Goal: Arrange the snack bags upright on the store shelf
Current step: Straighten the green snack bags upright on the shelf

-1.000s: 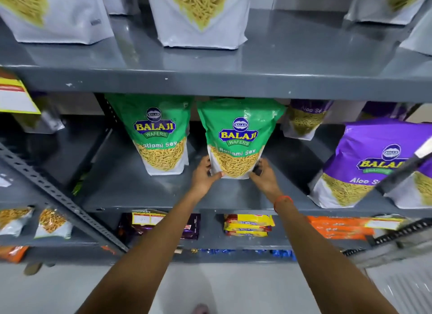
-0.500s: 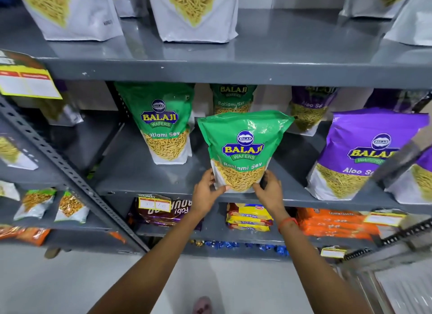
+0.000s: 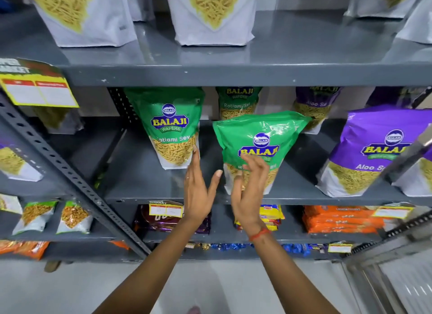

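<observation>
A green Ratlami Sev bag (image 3: 259, 136) stands upright near the front edge of the grey middle shelf (image 3: 145, 178). My right hand (image 3: 249, 192) is open just in front of its lower part, fingers spread, apparently not gripping it. My left hand (image 3: 198, 189) is open too, to the left of that bag, its fingertips reaching up by the lower right corner of a second green bag (image 3: 171, 126) that stands further back. A third green bag (image 3: 237, 102) stands at the back of the shelf.
Purple Aloo Sev bags (image 3: 371, 150) stand on the right of the same shelf. White sev bags (image 3: 210, 12) line the upper shelf. Flat orange packs (image 3: 339, 219) and yellow packs lie below. A slanted perforated steel post (image 3: 58, 166) crosses at left.
Both hands have let go of the front green bag and opened. The bag now stands on the shelf's front edge; the view has shifted slightly.
</observation>
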Motion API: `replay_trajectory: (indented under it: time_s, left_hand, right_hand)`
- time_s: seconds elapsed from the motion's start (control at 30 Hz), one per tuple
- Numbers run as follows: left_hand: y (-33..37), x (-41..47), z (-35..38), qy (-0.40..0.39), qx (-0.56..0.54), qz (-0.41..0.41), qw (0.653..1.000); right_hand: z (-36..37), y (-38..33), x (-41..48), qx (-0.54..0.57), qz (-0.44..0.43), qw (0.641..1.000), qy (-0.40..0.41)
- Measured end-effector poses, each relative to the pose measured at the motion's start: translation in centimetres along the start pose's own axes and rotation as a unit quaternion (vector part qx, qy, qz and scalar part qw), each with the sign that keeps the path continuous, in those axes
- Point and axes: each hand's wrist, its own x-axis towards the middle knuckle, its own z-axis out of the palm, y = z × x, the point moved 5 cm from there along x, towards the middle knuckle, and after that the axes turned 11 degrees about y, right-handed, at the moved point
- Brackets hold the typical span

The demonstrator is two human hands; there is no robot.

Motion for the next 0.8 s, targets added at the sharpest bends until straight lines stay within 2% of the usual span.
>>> replay_trajectory:
  time_s: [0.07, 0.23, 0.37, 0.43, 0.5, 0.6, 0.67, 0.8]
  left_hand:
    - [-1.6, 1.3, -1.5, 0.017, 0.02, 0.002, 1.0]
    - [-8.6, 4.7, -4.2, 0.043, 0.037, -0.103, 0.993]
    - [-14.0, 7.5, -3.8, -0.035, -0.047, -0.213, 0.975]
    - [-15.8, 8.6, -3.2, -0.086, -0.105, -0.251, 0.958]
    - [-16.9, 9.1, -3.1, -0.096, -0.115, -0.258, 0.955]
    - [-17.6, 9.3, -3.4, -0.078, -0.157, -0.28, 0.944]
    - [-17.5, 9.2, -3.8, -0.074, -0.163, -0.284, 0.942]
    - [-17.2, 7.8, -5.4, -0.071, -0.168, -0.277, 0.943]
  right_hand:
    - [3.2, -0.9, -0.9, 0.008, -0.011, 0.999, -0.04]
    - [10.0, 0.4, -2.5, 0.004, 0.031, 0.993, -0.114]
    - [13.3, 4.7, -1.9, -0.001, 0.139, 0.985, -0.105]
    - [15.1, 7.4, -1.5, -0.042, 0.196, 0.968, -0.153]
    - [16.8, 9.4, -1.3, -0.045, 0.252, 0.941, -0.221]
    - [18.4, 10.1, -1.5, 0.016, 0.311, 0.904, -0.293]
    - [18.3, 9.9, -1.7, 0.029, 0.332, 0.895, -0.296]
    - [16.2, 8.4, -3.0, 0.039, 0.324, 0.906, -0.27]
